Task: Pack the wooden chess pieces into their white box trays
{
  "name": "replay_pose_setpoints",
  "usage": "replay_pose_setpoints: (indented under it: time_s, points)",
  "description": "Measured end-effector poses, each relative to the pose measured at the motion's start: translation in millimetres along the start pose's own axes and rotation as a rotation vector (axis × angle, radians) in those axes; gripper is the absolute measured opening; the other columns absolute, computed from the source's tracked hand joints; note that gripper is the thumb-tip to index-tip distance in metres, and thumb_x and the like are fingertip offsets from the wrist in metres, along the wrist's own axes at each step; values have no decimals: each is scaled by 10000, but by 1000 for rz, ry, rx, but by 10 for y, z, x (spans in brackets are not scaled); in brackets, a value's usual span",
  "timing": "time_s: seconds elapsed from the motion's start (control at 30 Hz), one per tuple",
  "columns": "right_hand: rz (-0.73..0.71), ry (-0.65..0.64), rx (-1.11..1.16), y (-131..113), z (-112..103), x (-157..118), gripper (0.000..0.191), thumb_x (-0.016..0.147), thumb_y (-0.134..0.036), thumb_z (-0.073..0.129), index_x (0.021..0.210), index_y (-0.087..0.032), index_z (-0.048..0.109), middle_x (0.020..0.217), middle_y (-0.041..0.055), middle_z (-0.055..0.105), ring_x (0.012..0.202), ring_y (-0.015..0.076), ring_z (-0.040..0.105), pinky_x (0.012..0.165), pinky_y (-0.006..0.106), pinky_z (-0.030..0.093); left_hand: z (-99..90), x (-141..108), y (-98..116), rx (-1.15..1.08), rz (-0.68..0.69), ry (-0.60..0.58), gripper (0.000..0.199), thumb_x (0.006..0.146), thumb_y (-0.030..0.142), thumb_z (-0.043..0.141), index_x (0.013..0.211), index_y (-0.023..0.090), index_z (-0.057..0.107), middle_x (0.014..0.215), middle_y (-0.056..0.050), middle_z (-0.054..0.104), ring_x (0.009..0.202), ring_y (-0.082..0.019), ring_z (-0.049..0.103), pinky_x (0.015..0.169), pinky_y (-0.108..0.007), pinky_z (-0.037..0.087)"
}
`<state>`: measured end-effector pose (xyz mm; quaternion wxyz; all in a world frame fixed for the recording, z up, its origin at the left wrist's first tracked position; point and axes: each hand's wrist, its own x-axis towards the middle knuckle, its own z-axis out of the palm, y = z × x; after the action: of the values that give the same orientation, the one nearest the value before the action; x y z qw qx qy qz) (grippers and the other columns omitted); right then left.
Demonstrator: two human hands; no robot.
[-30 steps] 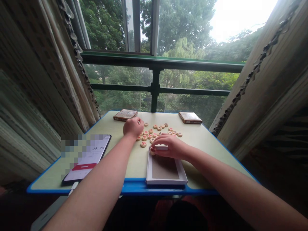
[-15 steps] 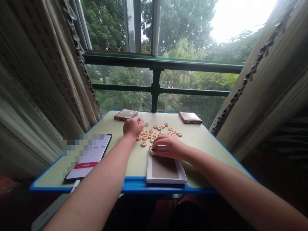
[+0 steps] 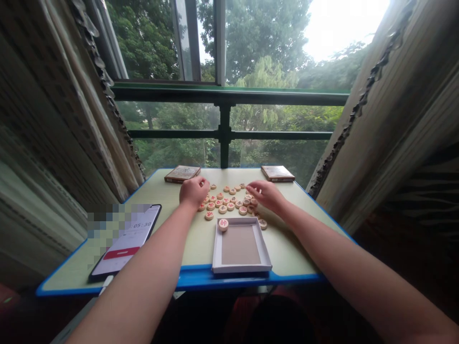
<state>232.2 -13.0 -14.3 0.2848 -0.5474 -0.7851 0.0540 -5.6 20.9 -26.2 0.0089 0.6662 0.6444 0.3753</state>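
Observation:
Several round wooden Chinese chess pieces [image 3: 230, 206], marked in red or black, lie scattered in the middle of the table. One red-marked chess piece [image 3: 223, 225] rests in the far left corner of a shallow white box [image 3: 266, 253] near the front edge. My left hand [image 3: 193, 195] is closed at the left side of the pieces, fingers curled; whatever it may hold is hidden. Over the right side of the pieces is my right hand [image 3: 267, 195], its fingers apart and partly bent, fingertips close to the pieces there.
Two flat boxes lie at the back, a left box [image 3: 182, 174] and a right box [image 3: 278, 174]. A phone [image 3: 125, 243] showing a timer lies at the left with a white cable plugged in. The table [image 3: 172, 191] has a blue rim and stands before a railed window between curtains.
My right hand has left the white box and moved up and right to the pieces. The red-marked piece stays in the box's corner. My left hand stays closed; the view has shifted slightly.

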Motion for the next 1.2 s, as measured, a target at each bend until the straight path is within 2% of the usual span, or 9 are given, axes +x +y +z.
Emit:
replay_pose_setpoints:
  time_s: [0.1,0.2,0.37,0.53,0.67,0.9,1.07,1.13,1.2]
  points:
    - [179,98,-65,352,-103,106,311,892,-289,422,974,-114,665,958,137,673,882,228,596,789,341,436,26,-27,31,-76,87,-76,306,748,366,453,748,190,703,647,-33,675,636,-162,586,612,-251,404]
    - [227,69,-76,468,-104,111,312,876,-306,443,926,-114,683,946,134,675,877,227,605,781,320,439,39,-68,74,-83,163,-141,304,748,376,459,743,196,703,637,-27,670,616,-157,575,592,-257,392]
    - [168,-66,-39,314,-36,47,267,811,-363,550,866,-158,711,919,86,662,842,188,602,755,262,442,19,-118,128,-37,214,-197,307,759,362,451,746,190,705,659,-39,678,621,-159,577,594,-259,385]
    - [92,-301,11,181,-153,0,333,781,-346,583,1072,-199,649,1068,87,585,918,188,578,832,273,436,8,-133,127,0,231,-210,306,770,356,443,739,198,704,674,-41,686,635,-160,585,607,-257,387]
    - [86,-361,1,148,-210,-8,387,731,-281,623,1109,-202,612,1055,84,574,935,202,570,829,283,443,9,-127,115,28,225,-220,298,772,349,445,747,204,704,694,-40,692,649,-162,591,614,-256,394]
    - [50,-321,8,139,-159,-1,284,723,-203,595,998,-197,666,1041,74,601,829,173,588,749,259,455,-1,-121,132,60,235,-230,307,783,356,435,766,208,703,706,-41,692,657,-165,591,621,-257,396]
    - [157,-226,-2,217,-154,12,244,766,-216,557,972,-165,679,918,68,670,757,173,602,719,271,456,-7,-122,103,81,223,-243,328,799,373,419,779,208,701,713,-42,687,668,-172,592,624,-269,404]
    - [177,-196,3,255,-136,21,267,798,-235,536,1017,-159,669,934,71,678,750,168,608,728,275,459,-1,-110,83,82,223,-259,353,804,416,429,868,203,702,789,-51,699,763,-189,608,698,-275,429]
    - [143,-191,18,277,-99,30,312,825,-273,525,1094,-168,644,1045,79,659,801,165,613,763,275,461,15,-99,72,64,288,-273,427,814,469,426,1025,190,671,968,-68,695,953,-211,589,841,-291,422]
